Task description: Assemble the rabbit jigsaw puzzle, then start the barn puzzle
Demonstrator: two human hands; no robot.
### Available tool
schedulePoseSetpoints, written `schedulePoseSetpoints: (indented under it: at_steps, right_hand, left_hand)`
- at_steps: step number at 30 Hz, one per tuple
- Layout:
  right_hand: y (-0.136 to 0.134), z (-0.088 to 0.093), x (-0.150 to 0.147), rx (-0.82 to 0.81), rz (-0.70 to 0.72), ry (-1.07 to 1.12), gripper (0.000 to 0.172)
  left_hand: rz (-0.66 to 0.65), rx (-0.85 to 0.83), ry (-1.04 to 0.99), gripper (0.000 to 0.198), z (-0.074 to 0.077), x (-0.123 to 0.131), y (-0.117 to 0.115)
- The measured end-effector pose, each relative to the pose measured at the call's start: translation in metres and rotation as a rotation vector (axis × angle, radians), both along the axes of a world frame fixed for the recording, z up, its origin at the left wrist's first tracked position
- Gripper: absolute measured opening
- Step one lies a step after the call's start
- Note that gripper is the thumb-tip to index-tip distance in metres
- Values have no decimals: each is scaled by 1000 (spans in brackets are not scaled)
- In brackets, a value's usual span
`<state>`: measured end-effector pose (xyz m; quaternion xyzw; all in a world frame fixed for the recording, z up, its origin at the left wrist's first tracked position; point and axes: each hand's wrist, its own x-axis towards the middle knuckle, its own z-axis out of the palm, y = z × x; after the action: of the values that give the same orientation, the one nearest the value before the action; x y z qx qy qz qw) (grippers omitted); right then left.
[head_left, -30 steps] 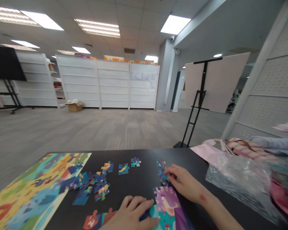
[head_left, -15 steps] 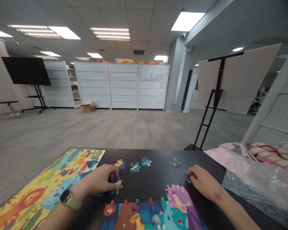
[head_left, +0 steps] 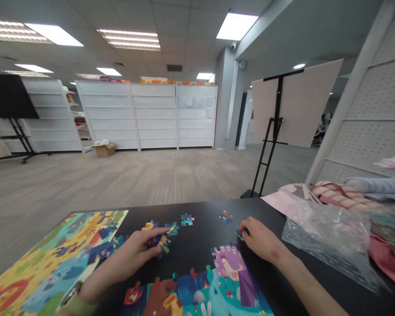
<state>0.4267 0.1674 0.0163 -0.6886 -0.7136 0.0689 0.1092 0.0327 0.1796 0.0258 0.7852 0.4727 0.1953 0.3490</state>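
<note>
I'm sorting loose puzzle pieces (head_left: 186, 220) on the counter (head_left: 200, 237): my left hand (head_left: 131, 252) has its fingers pinching one piece (head_left: 161, 245), and my right hand (head_left: 261, 239) has its fingers closed on another piece (head_left: 239, 233); each needs a matching edge.

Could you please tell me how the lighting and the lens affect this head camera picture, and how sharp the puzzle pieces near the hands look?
In the head view, the ceiling light panel glares almost white, the wide lens makes the pegboard panel lean sharply, and the jigsaw pieces near the left hand and right hand look small and slightly soft, so their fine detail is hard to read.
</note>
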Motion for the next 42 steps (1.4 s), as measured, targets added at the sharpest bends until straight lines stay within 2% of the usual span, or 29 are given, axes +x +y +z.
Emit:
schedulePoseSetpoints:
  at_steps: [3, 5, 7, 10, 14, 18, 21, 23, 25, 29, 31, 33, 35, 39, 42]
  right_hand:
    - [-1, -1, 0, 1, -4, 4, 22]
    - [-1, -1, 0, 3, -7, 6, 21]
    - [-1, -2, 0, 5, -6, 9, 21]
    - [-2, -3, 0, 8, -5, 8, 21]
    - [-1, -6, 0, 7, -16, -1, 20]
    - [1, -8, 0, 12, -6, -4, 20]
    - [3, -11, 2, 22, 11, -3, 21]
    - [6, -15, 5, 31, 16, 0, 21]
    - [10, -20, 9, 32, 23, 7, 20]
    - [18, -28, 15, 18, 53, 17, 19]
    - [20, -31, 18, 13, 57, 18, 19]
    - [22, -32, 19, 6, 52, 21, 20]
    - [22, -32, 20, -3, 49, 23, 21]
    - [21, -27, 17, -17, 41, 13, 22]
    - [17, -23, 14, -17, 35, 5, 22]
  left_hand:
    - [6, -170, -375, 44, -18, 31, -5]
    - [0, -189, -457, 36, -30, 54, -10]
    - [6, -125, -384, 28, -38, 69, -14]
    - [36, -32, -230, 20, -42, 77, -13]
    - [88, 62, -77, 20, -39, 74, -7]
    - [49, 164, -32, 6, -37, 80, -10]
    - [52, 208, 3, 5, -30, 83, -14]
    - [60, 256, 79, 9, -21, 76, -12]
    - [69, 292, 187, 16, -9, 55, -5]
    - [133, 266, 356, 15, 12, -13, 17]
    - [151, 222, 406, 27, 15, -43, 26]
    - [123, 180, 419, 40, 14, -60, 31]
    - [86, 153, 411, 45, 9, -64, 33]
    - [73, 133, 365, 40, -1, -55, 33]
    - [78, 99, 300, 36, -1, -54, 32]
